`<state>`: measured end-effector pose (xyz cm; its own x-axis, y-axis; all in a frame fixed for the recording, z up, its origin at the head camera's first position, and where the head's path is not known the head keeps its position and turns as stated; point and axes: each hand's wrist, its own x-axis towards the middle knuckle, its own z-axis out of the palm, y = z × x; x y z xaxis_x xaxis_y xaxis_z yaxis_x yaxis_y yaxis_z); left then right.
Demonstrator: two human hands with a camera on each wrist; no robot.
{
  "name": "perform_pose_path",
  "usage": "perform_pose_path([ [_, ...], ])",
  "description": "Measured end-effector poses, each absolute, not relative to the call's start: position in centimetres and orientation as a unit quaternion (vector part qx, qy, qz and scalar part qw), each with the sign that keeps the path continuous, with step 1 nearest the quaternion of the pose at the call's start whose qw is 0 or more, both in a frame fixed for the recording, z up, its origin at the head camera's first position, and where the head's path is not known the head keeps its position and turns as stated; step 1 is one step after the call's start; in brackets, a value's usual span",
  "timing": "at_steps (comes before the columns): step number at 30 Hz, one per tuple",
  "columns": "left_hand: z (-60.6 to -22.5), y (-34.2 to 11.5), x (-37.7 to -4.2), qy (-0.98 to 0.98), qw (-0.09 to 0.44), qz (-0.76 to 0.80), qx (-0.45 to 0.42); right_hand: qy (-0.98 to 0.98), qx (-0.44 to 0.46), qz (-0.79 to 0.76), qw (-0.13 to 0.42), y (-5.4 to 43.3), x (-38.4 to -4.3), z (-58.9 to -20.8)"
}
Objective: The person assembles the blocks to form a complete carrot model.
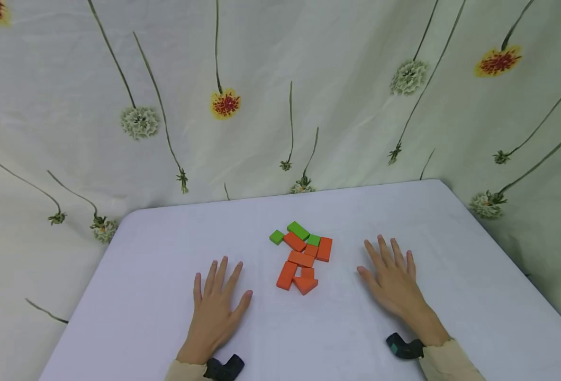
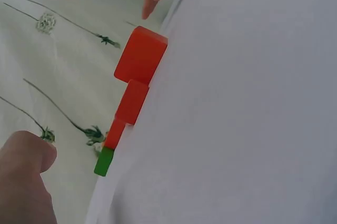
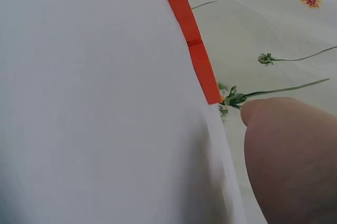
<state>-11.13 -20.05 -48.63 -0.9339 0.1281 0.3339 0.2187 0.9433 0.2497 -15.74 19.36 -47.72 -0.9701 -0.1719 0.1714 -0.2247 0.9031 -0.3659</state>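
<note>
Both hands lie palm down on the white table with fingers spread, holding nothing. My left hand [image 1: 215, 312] is left of a cluster of small blocks, my right hand [image 1: 397, 286] to its right; both are apart from it. Toward the back of the cluster are green blocks: a long one [image 1: 298, 230], a small one [image 1: 277, 237] and another small one [image 1: 313, 239]. Orange-red blocks fill the rest, among them an upright-lying rectangle [image 1: 325, 249], a crosswise rectangle [image 1: 301, 259], a slanted one [image 1: 287, 275] and a triangle [image 1: 305, 284] at the front.
A white cloth covers the table [image 1: 166, 254], whose back edge meets a hanging curtain [image 1: 261, 53] printed with flowers. Each wrist wears a black camera strap, one on the left [image 1: 224, 368] and one on the right [image 1: 404, 347].
</note>
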Motion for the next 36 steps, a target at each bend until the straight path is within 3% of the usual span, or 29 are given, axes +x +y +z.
perform_pose_path([
  [9, -48.9, -18.3, -12.5, -0.937, 0.216, -0.202, -0.188, -0.956, 0.131, 0.241, 0.108, 17.4, -17.1, -48.7],
  [22, -49.3, -14.8, -14.3, -0.931, 0.163, -0.209, -0.250, -0.943, 0.174, 0.264, 0.104, 14.4, -19.6, -49.5],
  [36, -49.1, -14.6, -14.8, -0.936, 0.124, -0.193, -0.266, -0.944, 0.195, 0.246, 0.104, 13.9, -20.6, -49.0],
])
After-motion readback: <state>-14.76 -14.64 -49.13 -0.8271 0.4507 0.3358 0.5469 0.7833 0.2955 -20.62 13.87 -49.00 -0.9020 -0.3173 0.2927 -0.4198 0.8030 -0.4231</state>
